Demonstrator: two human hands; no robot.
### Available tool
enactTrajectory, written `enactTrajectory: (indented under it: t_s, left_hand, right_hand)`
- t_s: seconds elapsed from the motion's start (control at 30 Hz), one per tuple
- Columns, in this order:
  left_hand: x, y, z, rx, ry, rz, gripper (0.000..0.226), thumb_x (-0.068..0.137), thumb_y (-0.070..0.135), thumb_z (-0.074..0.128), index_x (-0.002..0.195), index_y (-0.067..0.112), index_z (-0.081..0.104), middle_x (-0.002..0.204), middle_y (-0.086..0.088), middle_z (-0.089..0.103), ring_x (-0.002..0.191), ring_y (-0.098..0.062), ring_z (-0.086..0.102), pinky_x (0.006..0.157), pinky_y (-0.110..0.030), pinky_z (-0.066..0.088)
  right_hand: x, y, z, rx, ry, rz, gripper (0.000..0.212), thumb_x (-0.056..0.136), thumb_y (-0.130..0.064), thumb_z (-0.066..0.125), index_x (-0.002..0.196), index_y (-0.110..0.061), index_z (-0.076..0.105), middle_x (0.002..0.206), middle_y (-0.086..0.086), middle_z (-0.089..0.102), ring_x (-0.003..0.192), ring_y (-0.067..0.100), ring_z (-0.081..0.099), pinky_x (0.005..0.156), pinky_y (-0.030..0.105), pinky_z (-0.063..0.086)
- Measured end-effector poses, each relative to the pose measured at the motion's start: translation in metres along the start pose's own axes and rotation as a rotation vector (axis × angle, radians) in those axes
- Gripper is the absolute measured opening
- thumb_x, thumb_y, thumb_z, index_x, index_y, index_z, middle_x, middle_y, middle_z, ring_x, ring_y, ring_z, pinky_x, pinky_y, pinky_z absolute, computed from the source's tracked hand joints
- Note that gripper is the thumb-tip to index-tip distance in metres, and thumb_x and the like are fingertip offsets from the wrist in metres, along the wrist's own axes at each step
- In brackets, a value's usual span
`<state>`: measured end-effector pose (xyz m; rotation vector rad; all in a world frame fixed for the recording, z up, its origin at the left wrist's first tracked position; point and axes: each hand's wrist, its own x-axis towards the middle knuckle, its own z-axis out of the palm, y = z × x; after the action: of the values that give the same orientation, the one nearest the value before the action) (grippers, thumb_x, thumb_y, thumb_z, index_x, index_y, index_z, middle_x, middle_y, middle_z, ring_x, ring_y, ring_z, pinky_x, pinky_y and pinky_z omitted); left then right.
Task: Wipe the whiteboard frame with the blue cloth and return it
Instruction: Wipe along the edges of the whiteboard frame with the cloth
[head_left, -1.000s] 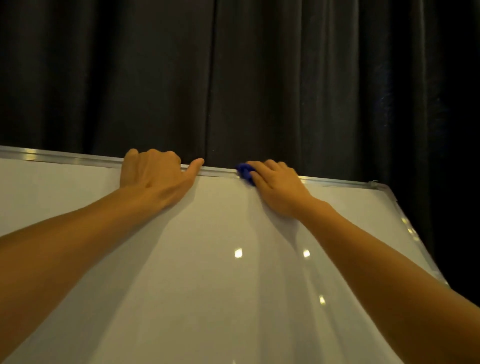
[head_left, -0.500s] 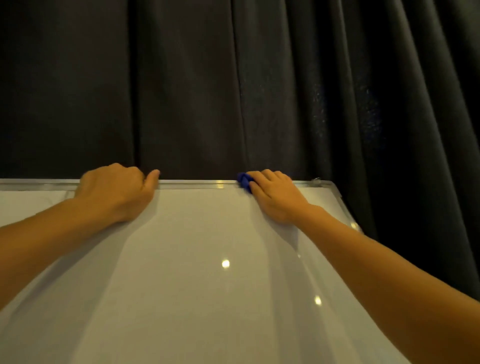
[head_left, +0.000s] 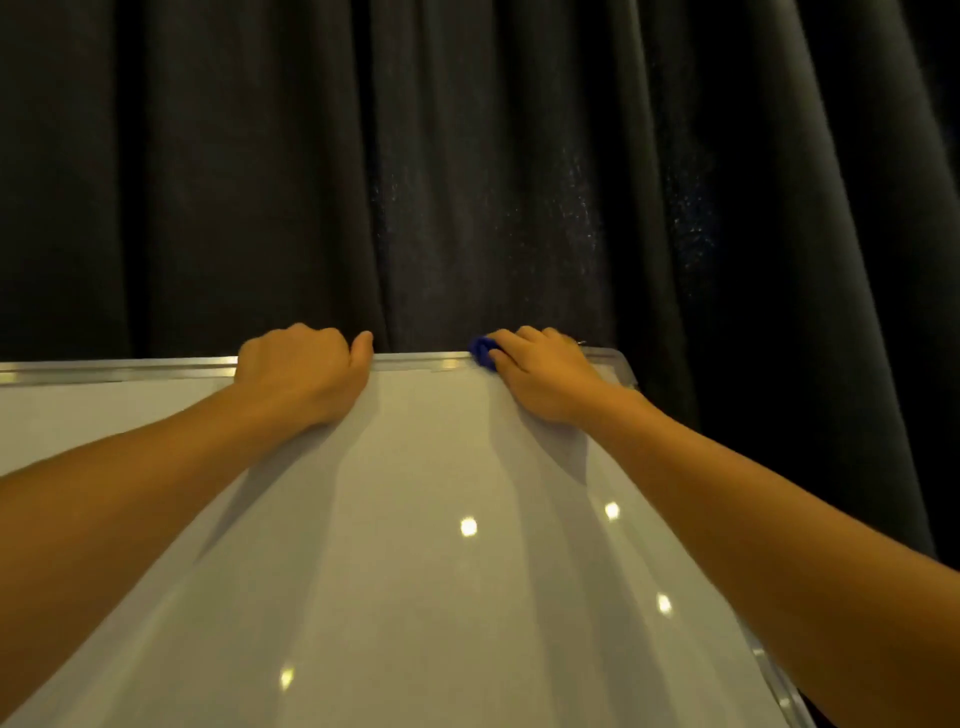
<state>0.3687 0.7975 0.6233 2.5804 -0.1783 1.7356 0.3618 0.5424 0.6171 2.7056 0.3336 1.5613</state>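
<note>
At the far left, the top rail of the whiteboard frame (head_left: 130, 370) ran bare and shiny along the upper edge of the whiteboard (head_left: 415, 545). The left hand (head_left: 301, 374) was clamped on that rail, fingers curled over the top edge and thumb lying along it, which looked like a steadying grip rather than any wiping. Between the two hands a short length of rail lay uncovered.

Just right of that gap sat the blue cloth (head_left: 482, 352), bunched small on top of the rail. Only its left end showed, as the rest was tucked under the fingers of the right hand (head_left: 545, 379), which curled over the cloth and pressed it down on the frame. The heel of that hand rested on the white surface below. The cloth was near the rounded top right corner (head_left: 621, 361) but not yet on it.

From the corner, the right side rail (head_left: 779, 680) ran down and out of view at the bottom. Behind everything hung a dark curtain (head_left: 467, 156).

I judged the task to be in its wiping stage, somewhere along the top edge. Whether the rail to the left had been cleaned could not be told from its look. The corner, the right side and any lower edges seemed left to do, and so did returning the cloth; its resting place was not in view.
</note>
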Motion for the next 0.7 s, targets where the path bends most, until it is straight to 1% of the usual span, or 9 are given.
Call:
enactTrajectory:
  t_s: [0.1, 0.2, 0.27, 0.33, 0.4, 0.5, 0.57, 0.63, 0.7]
  left_hand:
    - [0.002, 0.030, 0.003, 0.009, -0.004, -0.051, 0.061, 0.098, 0.051, 0.022, 0.082, 0.011, 0.065, 0.071, -0.009, 0.061, 0.063, -0.026, 0.055, 0.066, -0.037, 0.034]
    - [0.000, 0.026, 0.006, 0.019, 0.015, -0.082, 0.060, 0.098, 0.050, 0.022, 0.070, 0.013, 0.061, 0.061, -0.007, 0.056, 0.055, -0.022, 0.050, 0.063, -0.036, 0.036]
    - [-0.002, 0.019, 0.005, -0.008, 0.014, -0.050, 0.062, 0.099, 0.050, 0.021, 0.063, 0.014, 0.057, 0.056, -0.006, 0.055, 0.052, -0.021, 0.050, 0.059, -0.035, 0.035]
    - [-0.003, 0.022, 0.002, -0.015, 0.009, -0.041, 0.061, 0.099, 0.050, 0.021, 0.062, 0.015, 0.056, 0.056, -0.006, 0.054, 0.051, -0.021, 0.048, 0.057, -0.034, 0.033]
    - [-0.002, 0.034, -0.002, 0.009, -0.031, -0.062, 0.059, 0.099, 0.048, 0.021, 0.067, 0.014, 0.057, 0.059, -0.006, 0.052, 0.052, -0.021, 0.046, 0.060, -0.036, 0.033]
    - [-0.002, 0.042, -0.007, 0.053, -0.071, -0.046, 0.043, 0.098, 0.042, 0.027, 0.074, 0.016, 0.053, 0.061, -0.005, 0.049, 0.052, -0.020, 0.042, 0.061, -0.038, 0.034]
    - [-0.002, 0.036, -0.003, 0.052, -0.057, -0.025, 0.040, 0.098, 0.040, 0.028, 0.075, 0.017, 0.050, 0.062, -0.004, 0.050, 0.053, -0.020, 0.044, 0.061, -0.038, 0.036]
    - [-0.003, 0.024, 0.001, -0.010, -0.019, -0.030, 0.053, 0.099, 0.044, 0.023, 0.065, 0.015, 0.051, 0.058, -0.005, 0.052, 0.052, -0.021, 0.046, 0.062, -0.037, 0.036]
    - [-0.005, 0.016, 0.006, -0.065, 0.023, -0.028, 0.059, 0.100, 0.045, 0.022, 0.059, 0.015, 0.051, 0.054, -0.005, 0.052, 0.049, -0.020, 0.047, 0.060, -0.036, 0.035]
  right_hand:
    - [-0.004, -0.047, 0.015, 0.050, 0.052, -0.088, 0.048, 0.102, -0.048, 0.027, 0.145, -0.031, 0.039, 0.135, 0.008, 0.054, 0.122, 0.033, 0.047, 0.109, 0.046, 0.030]
    - [-0.020, -0.043, 0.013, 0.109, 0.039, -0.162, 0.062, 0.098, -0.062, 0.022, 0.153, -0.033, 0.023, 0.152, 0.006, 0.039, 0.138, 0.027, 0.031, 0.119, 0.045, 0.011]
    - [-0.030, -0.013, 0.008, 0.065, 0.029, -0.125, 0.069, 0.095, -0.068, 0.022, 0.155, -0.035, 0.013, 0.161, 0.004, 0.025, 0.147, 0.027, 0.017, 0.121, 0.043, 0.001]
    - [-0.040, 0.004, 0.003, 0.051, -0.023, -0.023, 0.080, 0.089, -0.077, 0.019, 0.156, -0.037, 0.003, 0.166, 0.000, 0.007, 0.152, 0.025, -0.001, 0.120, 0.041, -0.009]
    - [-0.042, -0.013, 0.003, 0.089, -0.059, 0.014, 0.090, 0.080, -0.086, 0.015, 0.155, -0.038, -0.003, 0.166, -0.003, -0.005, 0.151, 0.025, -0.014, 0.117, 0.042, -0.015]
    - [-0.043, -0.066, 0.016, 0.171, -0.062, -0.109, 0.095, 0.076, -0.090, 0.012, 0.154, -0.039, -0.004, 0.166, -0.005, -0.008, 0.148, 0.023, -0.022, 0.115, 0.042, -0.020]
    - [-0.044, -0.065, 0.018, 0.125, -0.050, -0.165, 0.091, 0.078, -0.088, 0.012, 0.153, -0.039, -0.006, 0.165, -0.007, -0.010, 0.148, 0.022, -0.023, 0.118, 0.043, -0.018]
    - [-0.046, -0.036, 0.013, 0.036, -0.039, -0.105, 0.087, 0.082, -0.085, 0.014, 0.153, -0.039, -0.009, 0.165, -0.006, -0.014, 0.149, 0.023, -0.021, 0.121, 0.048, -0.010]
    - [-0.052, -0.013, 0.007, -0.013, -0.065, 0.048, 0.089, 0.081, -0.085, 0.014, 0.153, -0.038, -0.012, 0.163, -0.006, -0.019, 0.148, 0.024, -0.023, 0.121, 0.050, -0.010]
